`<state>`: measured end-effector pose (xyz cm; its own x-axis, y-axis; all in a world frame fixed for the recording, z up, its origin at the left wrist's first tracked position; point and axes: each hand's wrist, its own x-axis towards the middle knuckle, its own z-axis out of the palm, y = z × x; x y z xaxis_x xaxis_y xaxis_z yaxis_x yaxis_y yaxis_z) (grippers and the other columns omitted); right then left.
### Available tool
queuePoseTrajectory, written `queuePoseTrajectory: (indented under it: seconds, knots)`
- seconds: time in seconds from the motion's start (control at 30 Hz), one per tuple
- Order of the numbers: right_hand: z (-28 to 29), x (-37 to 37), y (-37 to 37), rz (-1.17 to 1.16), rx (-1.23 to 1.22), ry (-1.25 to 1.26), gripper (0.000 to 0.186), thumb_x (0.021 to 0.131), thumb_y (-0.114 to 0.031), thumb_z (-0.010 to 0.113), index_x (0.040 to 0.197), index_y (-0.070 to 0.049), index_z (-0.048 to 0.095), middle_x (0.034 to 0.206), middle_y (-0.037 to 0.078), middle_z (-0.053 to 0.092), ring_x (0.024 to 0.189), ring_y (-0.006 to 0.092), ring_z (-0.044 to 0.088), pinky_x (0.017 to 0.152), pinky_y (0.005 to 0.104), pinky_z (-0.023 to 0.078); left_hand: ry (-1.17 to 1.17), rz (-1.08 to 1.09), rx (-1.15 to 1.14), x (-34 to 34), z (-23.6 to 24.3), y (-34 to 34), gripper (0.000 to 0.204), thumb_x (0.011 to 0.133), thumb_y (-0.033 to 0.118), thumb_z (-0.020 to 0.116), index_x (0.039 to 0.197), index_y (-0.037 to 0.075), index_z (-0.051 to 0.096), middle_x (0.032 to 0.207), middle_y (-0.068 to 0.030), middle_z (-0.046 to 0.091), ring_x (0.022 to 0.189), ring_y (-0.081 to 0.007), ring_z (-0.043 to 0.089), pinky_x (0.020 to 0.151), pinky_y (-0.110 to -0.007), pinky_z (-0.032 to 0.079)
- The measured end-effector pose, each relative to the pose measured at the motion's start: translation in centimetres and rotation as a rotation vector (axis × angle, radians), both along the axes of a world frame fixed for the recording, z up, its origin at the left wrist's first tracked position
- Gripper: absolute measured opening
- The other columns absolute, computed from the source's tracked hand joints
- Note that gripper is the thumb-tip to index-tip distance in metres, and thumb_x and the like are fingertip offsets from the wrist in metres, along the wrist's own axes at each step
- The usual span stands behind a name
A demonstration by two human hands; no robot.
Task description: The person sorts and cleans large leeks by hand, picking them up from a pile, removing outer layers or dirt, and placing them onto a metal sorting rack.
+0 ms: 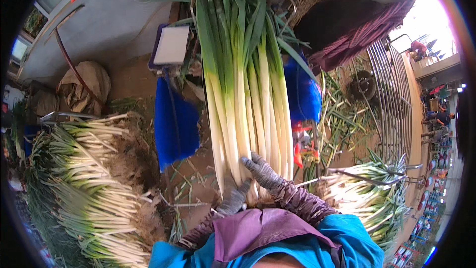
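A thick row of long green onions (pixel 248 84) lies side by side in front of me, green leaves away from me, white ends toward me. Grey gloves cover both hands. My left hand (pixel 232 201) is closed around white stalks at the near end, its fingers partly hidden and a little blurred. Just above it on the right, my right hand (pixel 264 171) lies across the lower white stalks, fingers stretched out and apart. The root ends between the hands are mostly hidden.
Large heaps of green onions lie at the left (pixel 94 193) and right (pixel 367 193). Blue cloth flaps (pixel 174 124) hang beside the row, below a white rectangular plate (pixel 171 45). Leaf scraps (pixel 342 124) litter the floor near a metal rail (pixel 396 94). Dark maroon fabric (pixel 362 34) hangs far right.
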<state>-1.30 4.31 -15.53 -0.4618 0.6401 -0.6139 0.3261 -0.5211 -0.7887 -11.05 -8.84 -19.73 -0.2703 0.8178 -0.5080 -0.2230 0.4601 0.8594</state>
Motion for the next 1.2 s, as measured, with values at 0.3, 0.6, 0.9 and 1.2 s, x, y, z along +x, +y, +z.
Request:
queuePoseTrajectory:
  seconds: [0.3,0.6,0.9,1.2]
  knots:
    - [-3.5,5.2,-4.5,0.401,0.454,-0.355,0.06,0.093,-0.039,0.066,0.133,0.003,0.049,0.113,0.029,0.065,0.109,0.0421,0.063,0.091,0.0449,0.052,0.805,-0.137,0.287,-0.1,1.2,-0.5,0.07,0.093,0.023,0.064,0.149,-0.002,0.032,0.147,-0.0262,0.039,0.135,-0.0444,0.039,0.113,-0.045,0.035]
    - [-3.2,5.5,-5.0,0.277,0.317,-0.203,0.052,0.091,-0.028,0.072,0.128,0.005,0.056,0.111,0.022,0.069,0.106,0.0279,0.066,0.092,0.037,0.052,1.251,-0.211,0.367,-3.4,1.6,0.4,0.04,0.085,0.017,0.07,0.123,0.008,0.064,0.138,-0.0166,0.051,0.129,-0.0371,0.044,0.111,-0.047,0.034]
    - [-3.8,4.6,-4.4,0.113,0.007,0.04,0.052,0.084,-0.02,0.078,0.126,0.004,0.059,0.112,0.011,0.068,0.102,0.0188,0.063,0.09,0.0316,0.051,0.581,-0.101,0.249,-4.3,1.7,1.1,0.038,0.085,0.013,0.074,0.12,0.005,0.063,0.109,-0.0106,0.066,0.087,-0.0212,0.064,0.079,-0.033,0.053]
    - [-0.9,3.8,-4.0,0.182,0.325,-0.383,0.055,0.08,-0.031,0.083,0.115,0.005,0.062,0.099,0.019,0.071,0.093,0.0274,0.069,0.084,0.0385,0.054,0.593,-0.25,0.135,-4.0,2.8,1.7,0.045,0.088,0.013,0.07,0.129,0.001,0.057,0.115,-0.0191,0.064,0.1,-0.0272,0.065,0.091,-0.037,0.052]
